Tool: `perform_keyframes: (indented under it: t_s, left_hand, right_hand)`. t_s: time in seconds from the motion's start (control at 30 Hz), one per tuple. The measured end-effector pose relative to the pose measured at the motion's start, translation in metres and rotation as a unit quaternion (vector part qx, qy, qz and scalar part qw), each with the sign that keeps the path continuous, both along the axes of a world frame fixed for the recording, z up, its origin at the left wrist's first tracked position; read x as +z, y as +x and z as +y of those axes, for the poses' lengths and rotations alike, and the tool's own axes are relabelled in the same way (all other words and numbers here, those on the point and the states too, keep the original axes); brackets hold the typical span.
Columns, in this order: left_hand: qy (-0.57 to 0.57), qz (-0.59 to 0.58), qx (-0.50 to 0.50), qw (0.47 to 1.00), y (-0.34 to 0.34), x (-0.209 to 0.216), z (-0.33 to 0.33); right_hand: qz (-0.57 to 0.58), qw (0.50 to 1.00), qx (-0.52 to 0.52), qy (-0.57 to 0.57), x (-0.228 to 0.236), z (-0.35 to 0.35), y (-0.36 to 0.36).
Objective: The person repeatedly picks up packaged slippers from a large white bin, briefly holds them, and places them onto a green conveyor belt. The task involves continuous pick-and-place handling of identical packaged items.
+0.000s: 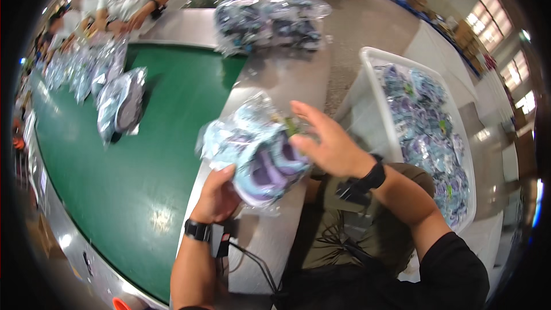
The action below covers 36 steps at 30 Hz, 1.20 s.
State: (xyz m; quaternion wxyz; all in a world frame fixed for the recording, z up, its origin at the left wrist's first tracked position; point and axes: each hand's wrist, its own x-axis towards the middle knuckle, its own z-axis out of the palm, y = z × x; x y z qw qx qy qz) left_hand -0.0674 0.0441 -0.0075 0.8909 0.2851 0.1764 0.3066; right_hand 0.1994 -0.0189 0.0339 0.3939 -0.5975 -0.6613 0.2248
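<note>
Bagged sneaker pair (265,173): above steel ledge (274,83) | your left hand (218,196): gripping near end | your right hand (332,142): fingers open beside it | likely light, soft, slick-filmed; grip soles (258,200)

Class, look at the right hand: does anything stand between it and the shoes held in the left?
Yes: the clear bag around the shoes. A green patch also shows close beside the right hand. Nothing else visible stands in between.
</note>
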Motion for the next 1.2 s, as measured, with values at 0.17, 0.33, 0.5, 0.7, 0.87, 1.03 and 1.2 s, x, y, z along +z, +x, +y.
perform_keyframes:
  t_s: [0.17,0.33,0.5,0.7,0.87,1.03,1.2]
  left_hand:
    - [-0.044,0.001,0.012,0.999,-0.006,0.008,-0.006]
    - [-0.063,0.019,0.028,0.997,-0.006,-0.007,-0.015]
    - [0.086,0.077,-0.077,0.990,0.001,-0.003,-0.018]
    - [0.042,0.124,-0.011,0.991,0.006,0.010,-0.018]
    - [0.048,0.127,-0.025,0.990,0.008,0.011,-0.015]
    - [0.049,0.131,-0.034,0.990,0.011,0.012,-0.012]
    - [0.032,0.118,-0.036,0.992,0.007,0.013,-0.009]
  right_hand:
    - [-0.203,0.951,0.144,0.181,0.035,-0.022,-0.057]
    - [-0.288,0.902,0.084,0.309,0.006,-0.024,-0.058]
    - [-0.239,0.944,0.079,0.214,0.043,-0.049,0.017]
    - [-0.348,0.918,-0.094,0.167,0.091,-0.075,0.147]
    - [-0.461,0.834,-0.250,0.173,0.099,-0.060,0.288]
    - [-0.407,0.832,-0.363,-0.096,0.037,-0.072,0.382]
    - [-0.304,0.909,-0.188,-0.216,0.017,-0.055,0.337]
